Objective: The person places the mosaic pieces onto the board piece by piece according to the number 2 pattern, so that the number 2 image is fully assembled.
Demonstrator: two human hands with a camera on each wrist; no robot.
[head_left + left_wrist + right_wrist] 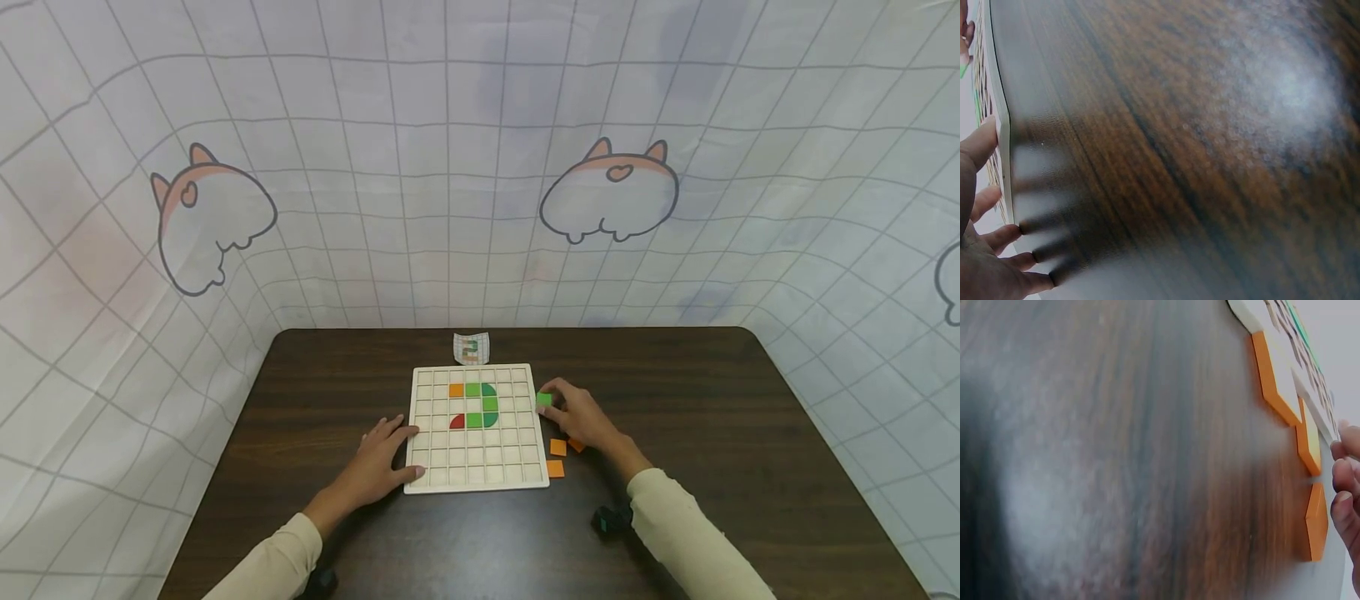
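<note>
A white gridded board (513, 475) lies on the dark wooden table. Set in its cells are an orange square (457, 390), a red quarter-round (457, 422), and several green squares and darker green quarter-rounds (491, 419). My left hand (378, 462) rests at the board's left side, thumb and a fingertip touching its edge; the left wrist view shows spread fingers along the board's rim (1001, 94). Just off the board's right edge, my right hand (583, 417) pinches a green square tile (543, 399) between thumb and fingers. In the right wrist view, that tile is hidden.
Three orange tiles lie right of the board: one at its edge (555, 469), one above it (558, 447), and one (576, 445) partly under the right hand. A small patterned card (471, 349) stands behind the board. A black object (609, 522) sits by the right sleeve.
</note>
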